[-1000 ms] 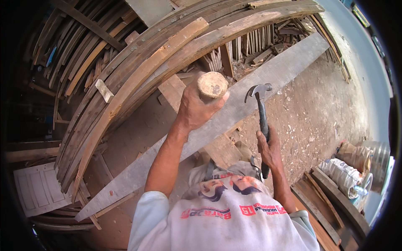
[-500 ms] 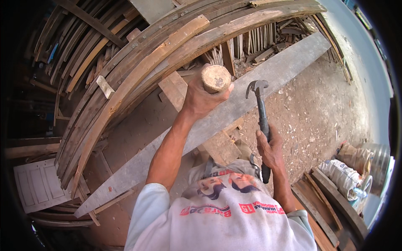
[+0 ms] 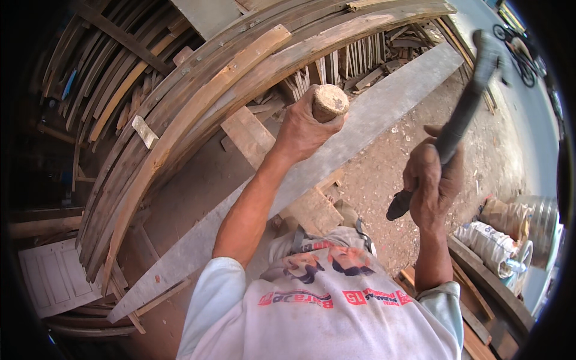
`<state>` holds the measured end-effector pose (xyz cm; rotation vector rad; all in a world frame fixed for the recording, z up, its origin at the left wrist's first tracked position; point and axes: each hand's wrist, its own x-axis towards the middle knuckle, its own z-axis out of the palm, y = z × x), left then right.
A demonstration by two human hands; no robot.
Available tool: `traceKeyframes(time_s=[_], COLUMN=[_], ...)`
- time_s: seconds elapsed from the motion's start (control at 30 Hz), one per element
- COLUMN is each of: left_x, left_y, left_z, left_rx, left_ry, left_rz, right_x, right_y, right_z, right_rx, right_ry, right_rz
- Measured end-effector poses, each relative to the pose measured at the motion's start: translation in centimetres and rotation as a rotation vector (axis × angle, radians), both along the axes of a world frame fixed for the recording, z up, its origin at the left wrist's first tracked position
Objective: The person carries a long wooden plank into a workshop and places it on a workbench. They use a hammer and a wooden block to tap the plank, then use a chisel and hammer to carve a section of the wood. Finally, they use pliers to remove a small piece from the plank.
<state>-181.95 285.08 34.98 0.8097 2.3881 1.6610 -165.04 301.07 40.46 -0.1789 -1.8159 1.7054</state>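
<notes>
The workshop floor (image 3: 375,174) in front of me is bare brown ground littered with wood chips, and a heap of long timber beams (image 3: 198,126) sweeps across the far side, bent into a curve by the wide lens. A small pale block (image 3: 144,132) sits on top of them. Beyond the hammer, near the upper right rim, I can make out a bicycle (image 3: 519,54), while a pale panelled door (image 3: 59,275) lies down at the left. Running slantwise through the middle is a long grey board (image 3: 390,102), with a shorter light plank (image 3: 246,135) crossing beneath it. The person's left hand (image 3: 303,129) is wrapped firmly round a stubby, round wooden piece (image 3: 330,102), its battered pale end turned up, over the grey board in my sight; the lower part is hidden by the fist, so I can't tell whether it touches anything. Off to the right, the right hand (image 3: 435,180) has its fingers closed about the dark grip of a hammer (image 3: 465,114), raised and tilted, the slightly blurred head uppermost and well apart from the wooden piece. Near the right rim stand a white sack (image 3: 489,246) and a ridged silvery drum (image 3: 543,228).
</notes>
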Motion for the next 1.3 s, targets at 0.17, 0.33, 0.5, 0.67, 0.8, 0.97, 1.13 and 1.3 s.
traceKeyframes(time_s=[0.17, 0.33, 0.5, 0.67, 0.8, 0.97, 1.13, 1.3], left_x=[-0.1, -1.4, -2.1, -2.0, -3.5, -2.9, -2.7, -3.2], left_y=[0.2, 0.3, 1.1, 1.5, 1.0, 1.5, 1.5, 0.8], left_z=[0.4, 0.1, -0.4, 1.1, -1.3, -1.3, -0.4, -2.0], left_rx=[0.015, 0.014, 0.046, -0.128, -0.076, -0.027, -0.093, -0.014], left_ry=[-0.057, -0.110, -0.139, -0.163, -0.149, -0.042, -0.091, -0.086], left_rz=[-0.019, -0.021, -0.047, 0.011, 0.014, -0.017, 0.007, 0.040], right_x=[-0.3, -1.1, -4.8, -3.2, -3.5, -6.3, -3.5, -3.8], right_y=[1.7, 3.4, 5.0, 3.9, 4.7, 7.9, 5.7, 4.2], right_z=[0.3, 2.1, 3.4, 0.0, 2.4, 3.5, -4.0, 2.0], right_rx=[0.351, 0.086, -0.065, 0.596, 0.351, -0.029, 0.670, 0.166], right_ry=[-0.833, -0.281, 0.133, -0.839, -0.672, 0.015, -0.334, -0.715], right_rz=[0.347, 0.030, -0.178, 0.370, 0.168, -0.161, 0.070, 0.215])
